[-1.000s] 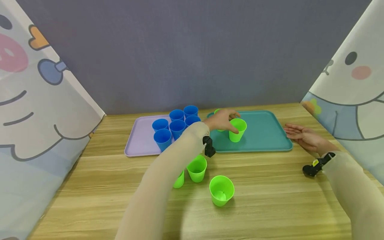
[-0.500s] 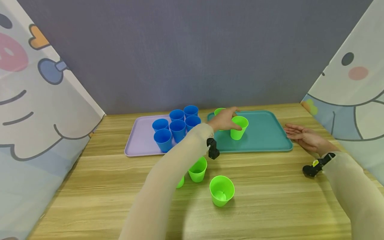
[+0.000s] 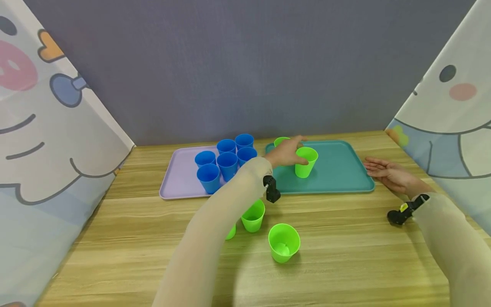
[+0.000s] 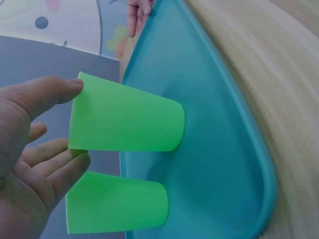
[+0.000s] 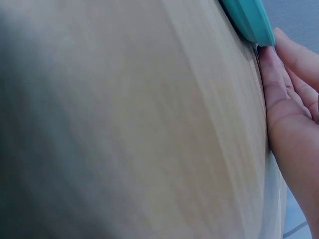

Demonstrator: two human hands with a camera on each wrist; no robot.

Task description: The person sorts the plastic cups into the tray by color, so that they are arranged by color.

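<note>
My left hand [image 3: 287,152] reaches over the teal tray [image 3: 333,170] and holds a green cup [image 3: 305,164] by its rim. In the left wrist view the thumb [image 4: 60,92] lies on one side of the rim, with fingertips on the opposite side. The held cup stands upright, its base close over the tray. Beside it on the tray is a second green cup [image 3: 281,140], partly hidden by my hand. My right hand [image 3: 391,177] rests on the table, palm up with relaxed fingers, fingertips right at the tray's right edge.
Several blue cups [image 3: 209,177] stand on a lilac tray [image 3: 176,179] to the left. Nearer me on the wooden table [image 3: 345,251] are a green cup [image 3: 284,242], another green cup [image 3: 253,217] and one more mostly hidden behind my left sleeve. A grey panel [image 3: 245,68] rises behind.
My left hand and the green cup have shifted slightly back and to the right on the teal tray, then stayed nearly still over the last half second. My right hand has not moved.
</note>
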